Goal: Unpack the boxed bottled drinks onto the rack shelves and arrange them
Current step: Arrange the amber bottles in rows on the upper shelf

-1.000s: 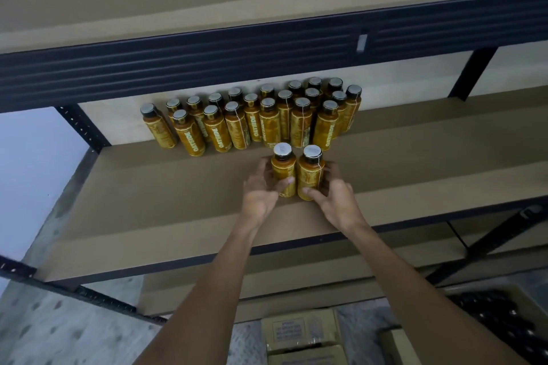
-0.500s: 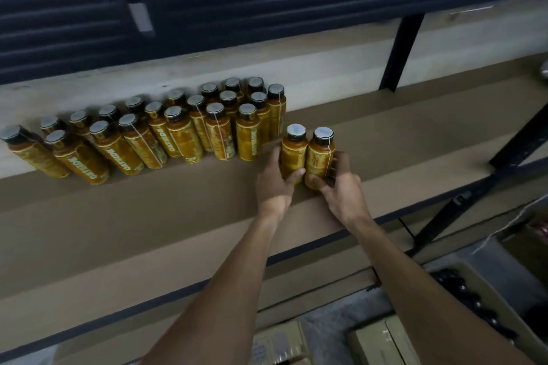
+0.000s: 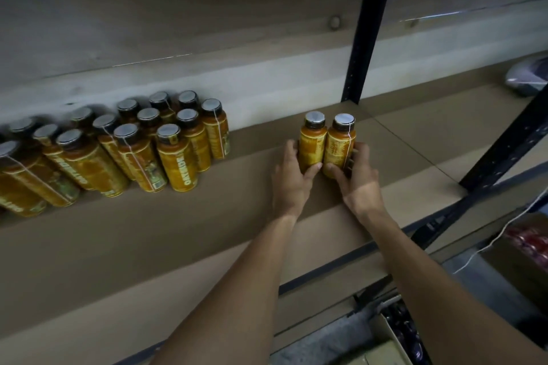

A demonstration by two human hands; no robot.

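Two orange bottles with dark silver-topped caps stand side by side on the brown shelf board (image 3: 148, 234). My left hand (image 3: 292, 178) grips the left bottle (image 3: 312, 142) near its base. My right hand (image 3: 357, 178) grips the right bottle (image 3: 339, 145) the same way. Both bottles are upright and touch each other. A group of several like bottles (image 3: 178, 145) stands in rows at the back left of the same shelf, well apart from the pair.
A black upright post (image 3: 367, 29) rises behind the pair; another black post (image 3: 510, 139) slants at the right. An open box with dark bottle caps (image 3: 406, 332) sits on the floor below. A carton with red items (image 3: 530, 243) is at right.
The two bottles have slid right along the shelf in my hands, away from the standing group. The view has turned right and dropped closer to the shelf.
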